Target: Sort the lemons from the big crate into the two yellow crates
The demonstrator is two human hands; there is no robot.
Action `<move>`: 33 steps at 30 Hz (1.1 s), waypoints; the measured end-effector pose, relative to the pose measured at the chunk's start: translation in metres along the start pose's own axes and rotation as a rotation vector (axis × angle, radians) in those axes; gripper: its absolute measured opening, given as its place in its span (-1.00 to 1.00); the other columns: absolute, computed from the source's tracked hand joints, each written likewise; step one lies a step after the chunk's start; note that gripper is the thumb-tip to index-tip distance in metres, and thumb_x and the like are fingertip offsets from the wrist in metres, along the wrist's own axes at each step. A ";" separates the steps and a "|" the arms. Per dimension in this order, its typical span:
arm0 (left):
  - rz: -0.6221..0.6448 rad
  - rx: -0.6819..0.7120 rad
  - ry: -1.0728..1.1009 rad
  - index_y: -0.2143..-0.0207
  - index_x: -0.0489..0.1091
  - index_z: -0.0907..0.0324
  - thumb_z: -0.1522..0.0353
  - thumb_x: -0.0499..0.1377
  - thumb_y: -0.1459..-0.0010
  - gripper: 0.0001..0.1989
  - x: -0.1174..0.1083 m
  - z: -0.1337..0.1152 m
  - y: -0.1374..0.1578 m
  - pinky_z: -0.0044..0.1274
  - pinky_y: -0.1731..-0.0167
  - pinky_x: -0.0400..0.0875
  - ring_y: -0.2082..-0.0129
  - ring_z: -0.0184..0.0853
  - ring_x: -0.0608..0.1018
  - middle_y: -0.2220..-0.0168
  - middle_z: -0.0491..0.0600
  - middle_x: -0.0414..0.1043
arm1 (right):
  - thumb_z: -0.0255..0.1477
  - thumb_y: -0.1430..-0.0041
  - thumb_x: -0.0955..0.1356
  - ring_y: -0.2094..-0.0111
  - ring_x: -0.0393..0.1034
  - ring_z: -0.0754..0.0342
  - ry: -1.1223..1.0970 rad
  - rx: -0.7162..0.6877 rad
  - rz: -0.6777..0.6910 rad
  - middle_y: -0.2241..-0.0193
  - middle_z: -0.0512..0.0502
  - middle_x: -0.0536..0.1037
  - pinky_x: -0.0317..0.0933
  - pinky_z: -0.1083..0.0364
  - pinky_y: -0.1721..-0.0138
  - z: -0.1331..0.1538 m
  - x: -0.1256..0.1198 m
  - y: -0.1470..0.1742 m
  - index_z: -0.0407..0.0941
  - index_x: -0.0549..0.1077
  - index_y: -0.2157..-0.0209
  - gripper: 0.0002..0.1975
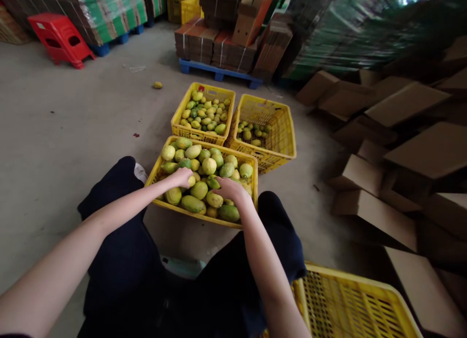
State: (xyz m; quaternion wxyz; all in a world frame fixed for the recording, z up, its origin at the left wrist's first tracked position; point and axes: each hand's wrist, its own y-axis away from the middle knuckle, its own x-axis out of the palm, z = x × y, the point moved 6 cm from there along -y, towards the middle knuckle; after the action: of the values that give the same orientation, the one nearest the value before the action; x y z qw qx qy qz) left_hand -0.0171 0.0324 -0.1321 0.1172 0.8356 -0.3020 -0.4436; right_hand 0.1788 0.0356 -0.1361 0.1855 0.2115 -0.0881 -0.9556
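A yellow crate [248,159] filled with oval yellow-green fruit, perhaps small papayas, sits between my knees. My left hand [181,177] is in the middle of it, its fingers curled round a yellow fruit [191,181]. Just to the right, my right hand [231,189] hovers low over the pile with fingers and thumb apart. Its tips are close to a dark green fruit [212,182] and a mottled fruit [214,199]. Whether they touch either one I cannot tell.
Beyond stand a fuller yellow crate [176,115] and one with fewer fruit [293,133]. Another yellow crate [359,299] is by my right knee. Open cardboard boxes [408,102] crowd the right. A loose fruit [157,85], red stool [60,34] and blue pallet [219,72] lie farther off.
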 end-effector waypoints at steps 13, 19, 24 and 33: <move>-0.260 0.028 0.424 -0.08 0.41 0.24 0.09 -0.01 -0.46 -0.55 -0.060 -0.024 0.028 -0.20 -0.10 0.52 0.00 -0.08 0.64 -0.06 0.19 0.56 | -0.47 0.27 0.69 0.14 0.51 -0.07 -0.740 -0.148 -0.349 0.31 0.06 0.60 0.53 -0.04 0.10 0.092 0.004 0.047 0.01 0.53 0.27 -0.51; -0.316 0.148 -0.517 -0.03 0.48 0.21 0.33 0.21 -0.29 -0.71 -0.044 -0.018 0.031 -0.14 -0.33 0.27 -0.28 0.05 0.45 -0.27 0.23 0.40 | -0.12 0.12 0.54 0.23 0.62 -0.17 -1.197 0.010 -0.234 0.40 -0.06 0.61 0.54 -0.03 0.38 0.072 -0.016 0.044 -0.06 0.55 0.26 -0.59; -0.364 -0.064 -0.578 -0.18 0.41 0.29 0.34 0.19 -0.30 -0.57 -0.063 0.004 0.028 -0.04 -0.38 0.11 -0.22 0.10 0.50 -0.22 0.32 0.44 | -0.14 -0.02 0.46 0.25 0.60 -0.02 -1.484 0.068 -0.287 0.27 -0.08 0.66 0.48 0.11 0.42 0.068 -0.030 0.048 -0.06 0.52 0.23 -0.66; -0.112 -0.243 -0.558 -0.31 0.35 0.23 0.26 0.43 -0.10 -0.26 -0.045 -0.002 -0.016 -0.02 -0.39 0.07 -0.30 0.15 0.44 -0.32 0.32 0.37 | -0.10 -0.06 0.45 0.47 0.43 0.07 -1.397 -0.157 -0.265 0.38 -0.04 0.58 0.38 0.07 0.46 0.080 -0.054 0.059 -0.06 0.55 0.27 -0.67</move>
State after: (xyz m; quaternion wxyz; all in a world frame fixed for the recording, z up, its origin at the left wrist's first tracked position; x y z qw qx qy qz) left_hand -0.0285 0.0720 -0.1083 0.1042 0.6768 -0.2209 -0.6945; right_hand 0.2084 0.0101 -0.0302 -0.0173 -0.4550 -0.0908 -0.8857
